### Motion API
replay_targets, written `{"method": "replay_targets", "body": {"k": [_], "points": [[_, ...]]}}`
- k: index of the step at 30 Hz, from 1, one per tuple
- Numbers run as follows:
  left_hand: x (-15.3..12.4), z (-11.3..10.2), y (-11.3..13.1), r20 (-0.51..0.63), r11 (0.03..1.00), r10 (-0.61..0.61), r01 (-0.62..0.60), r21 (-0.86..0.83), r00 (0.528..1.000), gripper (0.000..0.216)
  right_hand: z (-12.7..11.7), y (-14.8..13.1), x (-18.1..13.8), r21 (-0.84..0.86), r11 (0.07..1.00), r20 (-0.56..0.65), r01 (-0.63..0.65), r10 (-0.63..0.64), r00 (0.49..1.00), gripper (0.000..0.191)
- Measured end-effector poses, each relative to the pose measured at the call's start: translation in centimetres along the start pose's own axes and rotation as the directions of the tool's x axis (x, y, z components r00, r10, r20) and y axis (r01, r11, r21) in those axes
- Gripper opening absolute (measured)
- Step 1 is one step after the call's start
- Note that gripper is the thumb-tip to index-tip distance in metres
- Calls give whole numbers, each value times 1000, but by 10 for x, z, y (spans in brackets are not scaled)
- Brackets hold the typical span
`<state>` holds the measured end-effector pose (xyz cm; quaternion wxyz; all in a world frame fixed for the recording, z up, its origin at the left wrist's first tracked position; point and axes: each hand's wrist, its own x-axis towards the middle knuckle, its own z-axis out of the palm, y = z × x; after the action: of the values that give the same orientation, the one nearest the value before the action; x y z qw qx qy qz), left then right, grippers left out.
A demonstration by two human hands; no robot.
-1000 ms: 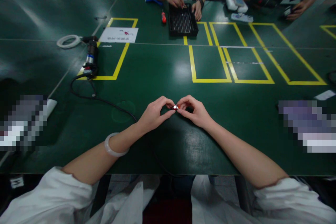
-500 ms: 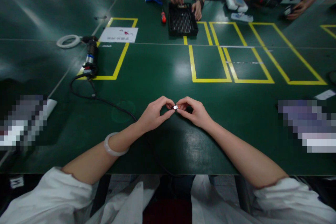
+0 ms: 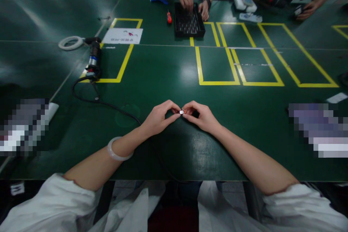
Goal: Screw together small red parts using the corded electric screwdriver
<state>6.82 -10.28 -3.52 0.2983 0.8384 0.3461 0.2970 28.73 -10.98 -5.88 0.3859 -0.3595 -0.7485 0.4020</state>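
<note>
Between my fingertips is a small shiny silver part (image 3: pixel 182 112) with a bit of orange-red at its right side; it is too small to tell its kind. My left hand (image 3: pixel 160 117) pinches it from the left with thumb and forefinger, and a pale bangle circles that wrist. From the right, my right hand (image 3: pixel 202 116) pinches the same part near the orange-red bit. Both hands are held over the green table (image 3: pixel 174 152), and the fingertips nearly meet, hiding much of the part.
A power tool (image 3: pixel 94 59) with a black cable lies at left beside a printed sheet (image 3: pixel 123 36). Across the table a person reaches into a black tray (image 3: pixel 189 25); a red screwdriver (image 3: pixel 169 18) lies beside it. Yellow tape (image 3: pixel 219 83) marks areas. Blurred-out objects flank both sides.
My hands stay almost still, with the silver part tilting very slightly. The person opposite has moved a hand lower into the black tray, and the pale piece seen at its back edge is no longer visible.
</note>
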Motion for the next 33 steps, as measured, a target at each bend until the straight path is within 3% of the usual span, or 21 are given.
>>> {"method": "replay_targets", "body": {"k": [11, 16, 20, 25, 28, 30, 33], "points": [[-1, 2, 0, -8, 998, -49, 49, -31, 999, 19, 0, -1, 0, 0, 1000, -19, -15, 15, 1000, 11], [-1, -4, -3, -88, 997, -78, 78, -7, 993, 24, 0, 0, 0, 2, 999, -19, -34, 34, 999, 12], [1, -21, -11, -183, 988, -127, 140, 63, 975, 26, 0, 2, 0, -4, 998, -7, -59, 59, 998, 13], [0, -57, -30, -313, 952, -164, 234, 199, 935, 27, 0, 2, 1, 12, 998, -10, -60, 61, 998, 12], [-5, -92, -55, -410, 889, -167, 317, 331, 897, 29, 0, 1, 1, 19, 999, -10, -50, 50, 999, 12], [-10, -124, -80, -502, 801, -166, 413, 434, 849, 33, 0, 2, 1, 21, 999, -5, -44, 44, 999, 12], [-20, -179, -124, -617, 584, -255, 627, 515, 745, 45, 0, 2, 1, 19, 998, -7, -52, 52, 999, 12]]}}
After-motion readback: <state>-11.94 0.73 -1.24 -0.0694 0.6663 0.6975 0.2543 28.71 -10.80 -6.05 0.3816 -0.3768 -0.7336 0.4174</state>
